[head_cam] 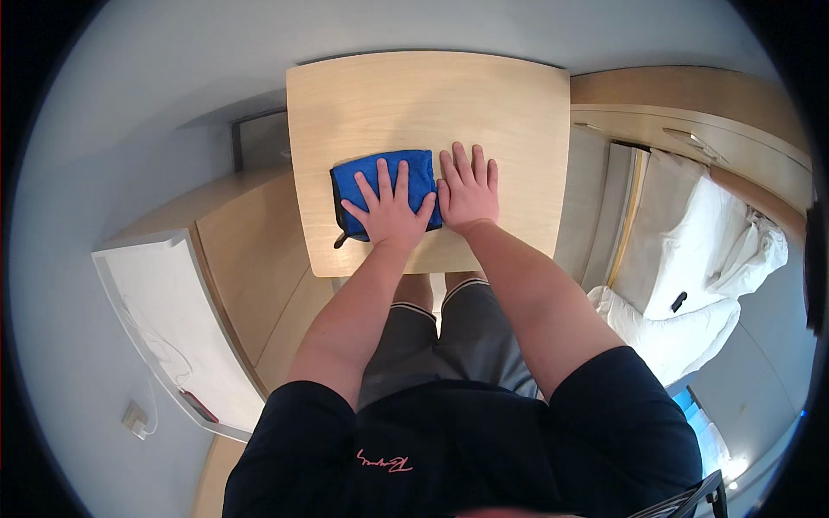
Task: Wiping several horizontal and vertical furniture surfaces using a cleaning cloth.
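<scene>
A folded blue cloth (414, 169) with dark edging lies flat on the light wooden table (427, 97). At its lower left corner a short dark loop (340, 240) sticks out. My left hand (394, 213) rests palm down on the cloth with its fingers spread, covering part of it. Just right of the cloth, my right hand (471, 191) lies palm down on the bare tabletop, fingers slightly apart. Its thumb is close to the cloth's right edge; whether they touch I cannot tell. Neither hand grips anything.
To the left stands a wooden cabinet (252, 233) beside a white-topped surface (175, 324) with a white cable (158, 337). A wall socket (136, 417) holds a plug. At right are a bed with white bedding (686, 246), a small black object (679, 302) and drawers (647, 123).
</scene>
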The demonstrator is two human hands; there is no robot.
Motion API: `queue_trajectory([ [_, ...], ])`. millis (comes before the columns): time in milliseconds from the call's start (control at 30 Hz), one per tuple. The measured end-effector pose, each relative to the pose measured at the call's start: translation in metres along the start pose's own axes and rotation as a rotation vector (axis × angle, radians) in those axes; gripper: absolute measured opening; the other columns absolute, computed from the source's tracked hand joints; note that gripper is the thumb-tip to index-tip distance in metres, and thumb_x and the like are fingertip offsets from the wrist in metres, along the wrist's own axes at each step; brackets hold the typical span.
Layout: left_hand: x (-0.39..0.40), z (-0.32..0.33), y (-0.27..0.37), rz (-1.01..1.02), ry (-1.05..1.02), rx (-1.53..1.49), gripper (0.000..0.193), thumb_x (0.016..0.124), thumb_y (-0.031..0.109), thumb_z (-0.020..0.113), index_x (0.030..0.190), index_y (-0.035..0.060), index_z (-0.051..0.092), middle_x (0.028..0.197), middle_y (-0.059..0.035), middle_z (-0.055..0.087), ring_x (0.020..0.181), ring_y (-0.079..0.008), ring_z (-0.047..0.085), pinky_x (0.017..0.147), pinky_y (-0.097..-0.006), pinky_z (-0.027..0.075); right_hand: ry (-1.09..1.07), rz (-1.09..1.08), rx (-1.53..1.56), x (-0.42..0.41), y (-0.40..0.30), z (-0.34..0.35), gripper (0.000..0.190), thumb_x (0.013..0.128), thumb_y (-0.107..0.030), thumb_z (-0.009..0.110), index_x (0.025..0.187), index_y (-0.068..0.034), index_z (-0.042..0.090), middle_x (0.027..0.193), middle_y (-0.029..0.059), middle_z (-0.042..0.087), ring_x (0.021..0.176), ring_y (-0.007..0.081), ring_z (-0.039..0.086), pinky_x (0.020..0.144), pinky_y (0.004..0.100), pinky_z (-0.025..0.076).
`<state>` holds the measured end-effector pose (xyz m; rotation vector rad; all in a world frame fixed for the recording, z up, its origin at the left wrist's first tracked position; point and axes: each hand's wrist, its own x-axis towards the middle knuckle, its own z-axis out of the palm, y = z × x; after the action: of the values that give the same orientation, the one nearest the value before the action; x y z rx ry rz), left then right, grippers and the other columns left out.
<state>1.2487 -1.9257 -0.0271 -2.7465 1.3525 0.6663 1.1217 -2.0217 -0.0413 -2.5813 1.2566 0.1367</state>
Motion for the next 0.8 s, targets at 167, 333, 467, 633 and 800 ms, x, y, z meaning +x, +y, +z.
queue_trajectory([
  [167,-0.013,0.008,-0.013,-0.071,0.005,-0.003,0.083,0.093,0.07,0.052,0.163,0.0294,0.031,0.173,-0.0068,0.014,0.157,-0.0468,0.004,0.111,-0.0822,0.002,-0.016,0.019,-0.021,0.0,0.0,0.002,0.057,0.102,-0.04,0.043,0.157,-0.021,0.042,0.167,0.0043,0.031,0.156,0.035,0.018,0.125,0.0586,0.014],
  [333,-0.021,0.005,-0.031,-0.203,0.02,-0.012,0.087,0.092,0.068,0.055,0.163,0.023,0.031,0.173,-0.011,0.013,0.156,-0.0491,0.001,0.113,-0.0808,0.004,-0.013,0.033,0.0,-0.002,-0.005,0.002,0.058,0.101,-0.038,0.043,0.156,-0.02,0.043,0.167,0.0057,0.032,0.156,0.0367,0.02,0.125,0.0582,0.013],
  [467,-0.033,0.011,-0.015,-0.089,-0.03,0.026,0.086,0.092,0.068,0.055,0.163,0.0262,0.031,0.173,-0.0095,0.012,0.156,-0.049,0.003,0.111,-0.0821,0.004,-0.003,0.021,-0.008,0.001,-0.004,0.001,0.057,0.101,-0.039,0.043,0.156,-0.021,0.043,0.167,0.0056,0.032,0.156,0.036,0.02,0.125,0.0576,0.013],
  [633,-0.046,0.01,-0.009,0.019,-0.159,0.018,0.084,0.091,0.069,0.056,0.161,0.0292,0.034,0.172,-0.0088,0.015,0.156,-0.0475,0.005,0.111,-0.082,0.004,-0.057,0.035,-0.031,0.001,-0.004,0.003,0.057,0.102,-0.041,0.042,0.157,-0.024,0.041,0.168,0.0031,0.029,0.157,0.0336,0.018,0.126,0.0572,0.011],
  [800,-0.065,0.015,-0.024,-0.078,-0.17,-0.022,0.087,0.091,0.069,0.056,0.163,0.0271,0.031,0.173,-0.0088,0.013,0.157,-0.0466,0.002,0.112,-0.0799,-0.003,-0.059,0.054,-0.036,0.001,-0.004,0.001,0.058,0.101,-0.04,0.043,0.157,-0.022,0.043,0.168,0.0036,0.03,0.157,0.0342,0.016,0.126,0.0562,0.011],
])
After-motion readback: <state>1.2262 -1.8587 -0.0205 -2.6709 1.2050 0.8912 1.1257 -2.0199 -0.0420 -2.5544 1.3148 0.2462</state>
